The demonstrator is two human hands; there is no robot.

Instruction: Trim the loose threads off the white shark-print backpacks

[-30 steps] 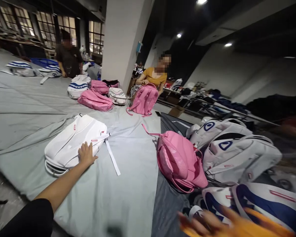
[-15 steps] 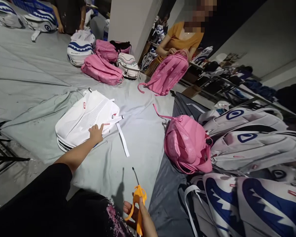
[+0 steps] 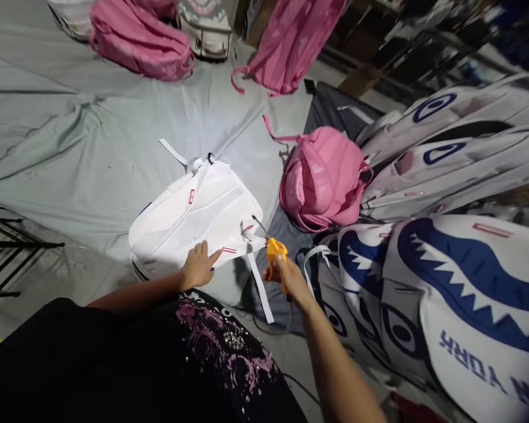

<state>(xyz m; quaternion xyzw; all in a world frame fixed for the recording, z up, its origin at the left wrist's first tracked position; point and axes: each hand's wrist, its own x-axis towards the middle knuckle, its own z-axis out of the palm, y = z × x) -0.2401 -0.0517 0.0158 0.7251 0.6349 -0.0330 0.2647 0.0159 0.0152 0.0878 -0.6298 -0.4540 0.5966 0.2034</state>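
A white backpack [image 3: 203,217] lies on the grey cloth in front of me, with small red tags on it. My left hand [image 3: 199,264] rests on its near side, fingers spread over the fabric beside a red-outlined label [image 3: 229,251]. In my right hand [image 3: 291,276] is an orange pistol-shaped tool [image 3: 275,251] with a thin rod and dark tip. The rod's tip is over the right end of the backpack, close to a strap; whether it touches cannot be told. A loose white strap [image 3: 261,291] hangs down below the tool.
A pink backpack [image 3: 324,176] sits right of the white one. White backpacks with blue shark teeth [image 3: 458,276] crowd the right side. More pink backpacks [image 3: 141,41] lie at the back. A black metal stand [image 3: 17,252] is at the left.
The white backpack has turned and shifted toward the right, with my left hand still on it. My right hand has raised the orange tool to the backpack's right end. The view has tilted downward.
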